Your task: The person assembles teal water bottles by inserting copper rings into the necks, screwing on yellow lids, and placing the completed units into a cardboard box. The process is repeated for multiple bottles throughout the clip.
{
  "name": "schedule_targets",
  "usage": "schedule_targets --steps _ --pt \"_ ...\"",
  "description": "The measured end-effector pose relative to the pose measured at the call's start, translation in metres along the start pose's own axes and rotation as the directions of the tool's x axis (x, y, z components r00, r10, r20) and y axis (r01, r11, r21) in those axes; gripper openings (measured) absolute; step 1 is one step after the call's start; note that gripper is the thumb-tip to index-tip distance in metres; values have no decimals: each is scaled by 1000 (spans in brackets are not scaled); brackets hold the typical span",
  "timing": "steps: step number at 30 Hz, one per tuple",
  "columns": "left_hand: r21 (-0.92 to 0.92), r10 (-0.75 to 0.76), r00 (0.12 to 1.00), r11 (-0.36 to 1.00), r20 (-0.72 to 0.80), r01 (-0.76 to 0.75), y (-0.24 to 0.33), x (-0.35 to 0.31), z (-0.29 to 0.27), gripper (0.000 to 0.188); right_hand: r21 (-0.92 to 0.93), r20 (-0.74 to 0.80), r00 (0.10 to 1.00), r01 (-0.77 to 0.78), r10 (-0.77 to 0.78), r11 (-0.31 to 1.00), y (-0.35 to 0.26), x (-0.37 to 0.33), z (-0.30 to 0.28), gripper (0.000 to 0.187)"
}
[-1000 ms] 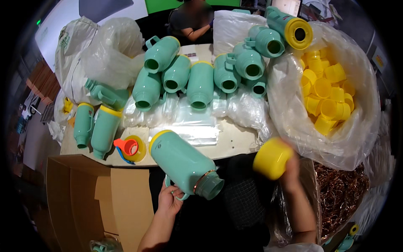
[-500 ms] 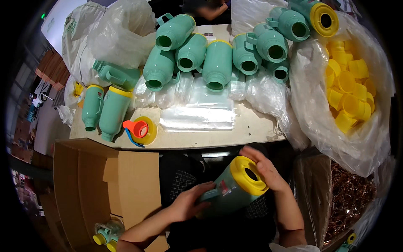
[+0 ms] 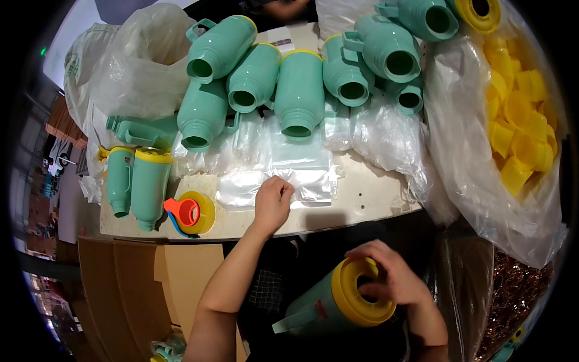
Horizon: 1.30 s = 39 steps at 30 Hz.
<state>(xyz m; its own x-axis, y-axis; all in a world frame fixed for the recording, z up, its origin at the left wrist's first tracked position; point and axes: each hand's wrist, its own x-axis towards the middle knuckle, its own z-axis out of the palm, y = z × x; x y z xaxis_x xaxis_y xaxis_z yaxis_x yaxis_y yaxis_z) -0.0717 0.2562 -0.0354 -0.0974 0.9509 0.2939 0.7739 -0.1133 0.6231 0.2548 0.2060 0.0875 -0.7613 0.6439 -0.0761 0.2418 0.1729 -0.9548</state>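
Flask in lap (image 3: 318,298): green plastic by its look, smooth, soft sheen; yellow end ring (image 3: 348,292), glossy plastic. Flat bags (image 3: 241,188): clear thin film, crinkled, catching light from where I stand. Bench (image 3: 377,206): pale, smooth, matt. Carton (image 3: 196,277): matt brown cardboard. Coils (image 3: 515,301): shiny copper-coloured metal. Cups (image 3: 523,145): smooth yellow plastic. Big bag (image 3: 455,114) around them: cloudy, wrinkled plastic.

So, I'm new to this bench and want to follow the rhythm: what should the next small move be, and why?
Probably the left hand should lift one of the flat clear plastic bags: its fingertips are bunched on them, while the right hand is at the yellow base ring of the green vacuum flask.
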Motion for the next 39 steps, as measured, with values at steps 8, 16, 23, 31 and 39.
schedule_targets --steps 8,16,23,31,39 --pt "-573 -414 906 722 94 389 26 18 -22 18 74 -252 917 -300 309 951 6 61 23 30" --pt "-817 -254 900 383 354 430 131 -51 -39 10 551 -452 863 70 226 832 40 56 28 14" --pt "-893 -56 891 -29 450 449 126 -70 -75 21 151 -847 532 239 1 959 84 37 12 15" --pt "-681 -350 831 476 433 556 111 -94 -74 6 -152 -930 322 99 -176 983 63 -15 84 11" --pt "-59 -307 941 946 143 318 97 -259 -118 48 -123 -155 980 -148 128 981 57 -94 192 30"
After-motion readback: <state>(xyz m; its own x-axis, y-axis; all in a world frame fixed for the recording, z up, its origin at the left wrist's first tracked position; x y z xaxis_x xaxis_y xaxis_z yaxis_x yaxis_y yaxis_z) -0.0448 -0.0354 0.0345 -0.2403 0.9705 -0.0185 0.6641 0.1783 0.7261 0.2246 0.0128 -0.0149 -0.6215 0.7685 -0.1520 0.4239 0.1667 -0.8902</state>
